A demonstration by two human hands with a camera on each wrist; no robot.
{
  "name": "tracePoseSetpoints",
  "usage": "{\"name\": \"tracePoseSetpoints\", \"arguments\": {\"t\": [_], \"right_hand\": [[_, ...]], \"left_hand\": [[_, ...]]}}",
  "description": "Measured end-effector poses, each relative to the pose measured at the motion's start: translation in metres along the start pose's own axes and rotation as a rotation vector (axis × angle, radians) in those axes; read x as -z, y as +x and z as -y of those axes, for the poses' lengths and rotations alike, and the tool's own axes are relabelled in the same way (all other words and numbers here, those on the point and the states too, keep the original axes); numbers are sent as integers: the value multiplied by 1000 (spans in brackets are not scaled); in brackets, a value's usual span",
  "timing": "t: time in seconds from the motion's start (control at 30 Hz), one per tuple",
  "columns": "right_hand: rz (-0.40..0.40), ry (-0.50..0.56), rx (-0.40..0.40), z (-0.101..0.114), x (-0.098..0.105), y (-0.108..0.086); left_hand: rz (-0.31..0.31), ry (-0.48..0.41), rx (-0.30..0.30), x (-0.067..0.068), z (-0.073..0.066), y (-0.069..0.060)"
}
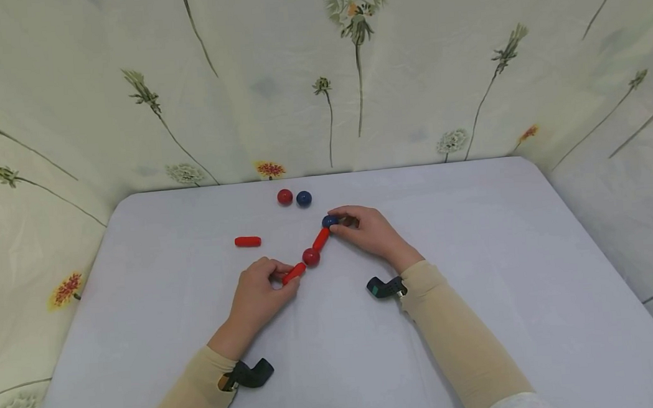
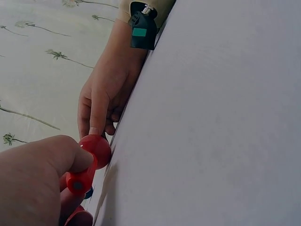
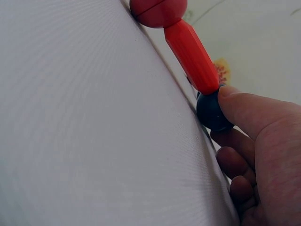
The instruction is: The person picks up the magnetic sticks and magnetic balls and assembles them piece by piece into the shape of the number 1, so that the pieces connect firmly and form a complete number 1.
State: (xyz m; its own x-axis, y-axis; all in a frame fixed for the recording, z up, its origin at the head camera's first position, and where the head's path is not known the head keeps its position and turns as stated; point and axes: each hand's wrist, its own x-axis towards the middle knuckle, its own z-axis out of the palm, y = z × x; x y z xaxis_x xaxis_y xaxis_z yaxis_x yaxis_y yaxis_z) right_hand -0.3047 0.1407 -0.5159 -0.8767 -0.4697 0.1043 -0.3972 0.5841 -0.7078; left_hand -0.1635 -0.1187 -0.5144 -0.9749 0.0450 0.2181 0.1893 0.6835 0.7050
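My right hand (image 1: 366,229) pinches a dark blue ball (image 3: 212,112) between thumb and fingers. From that ball a red rod (image 3: 193,56) runs to a red ball (image 1: 311,257), forming a slanting line on the table. At the line's lower left, my left hand (image 1: 261,290) pinches a second red rod (image 1: 294,273) by its outer part. Its inner tip meets or nearly meets the red ball; whether they touch cannot be told. A grey round spot shows on this rod's near end in the left wrist view.
Behind the hands, another red ball (image 1: 285,197) and another blue ball (image 1: 304,198) lie side by side. A loose red rod (image 1: 248,241) rests to their front left. All lie on a white-covered table (image 1: 502,237), with a flower-patterned cloth (image 1: 276,107) hanging behind it.
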Motion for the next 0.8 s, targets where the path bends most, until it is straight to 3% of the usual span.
{"name": "tracePoseSetpoints", "arguments": {"t": [0.8], "right_hand": [[10,32,9,1,3,0]], "left_hand": [[10,12,12,0,-6,2]]}}
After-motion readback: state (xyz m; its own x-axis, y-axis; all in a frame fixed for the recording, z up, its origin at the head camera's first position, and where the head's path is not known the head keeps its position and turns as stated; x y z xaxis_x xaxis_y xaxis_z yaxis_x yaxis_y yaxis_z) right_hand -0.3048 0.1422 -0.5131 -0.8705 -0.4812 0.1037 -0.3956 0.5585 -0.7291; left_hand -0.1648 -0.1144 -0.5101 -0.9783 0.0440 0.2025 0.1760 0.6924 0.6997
